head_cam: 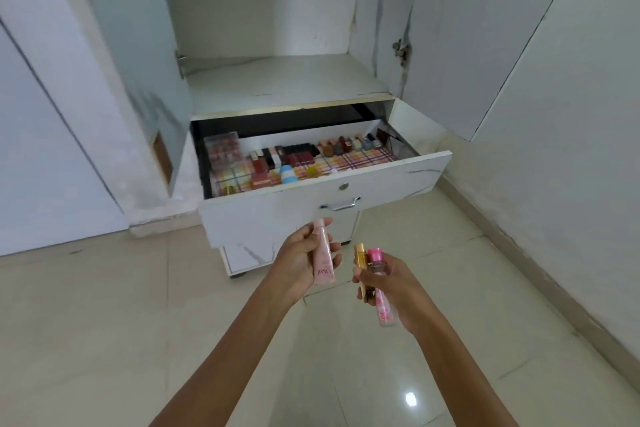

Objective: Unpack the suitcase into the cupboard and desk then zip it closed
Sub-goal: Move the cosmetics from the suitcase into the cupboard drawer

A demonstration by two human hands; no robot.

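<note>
While both hands hover just in front of the pulled-out white marble-patterned drawer (270, 215), nothing from this load has gone in yet.

- Left hand (301, 262): fingers and thumb curled round a pale pink plastic squeeze tube (323, 258), cap end pointing at the drawer.
- Right hand (393, 291): clamps two items together, a slim gold metal tube (361, 262) and a clear glass spray bottle with a pink cap (378, 282).
- Inside the drawer: small cosmetics in rows along the back wall and across the left half; a clear plastic organiser box (223, 152) sits in the back left corner. The checked paper liner (367, 160) shows bare toward the drawer's right side.
- Suitcase: not in view.

Step in hand, as I judge it: stowing toiletries.

- Reach over the drawer front and lay the pink tube on the bare liner first.
- Use the freed left hand to take one item from the doubled grip, which looks likeliest to slip.
- Set the glass bottle down gently rather than dropping it.
- Keep clear of the standing row at the drawer's back, which would topple easily.
</note>
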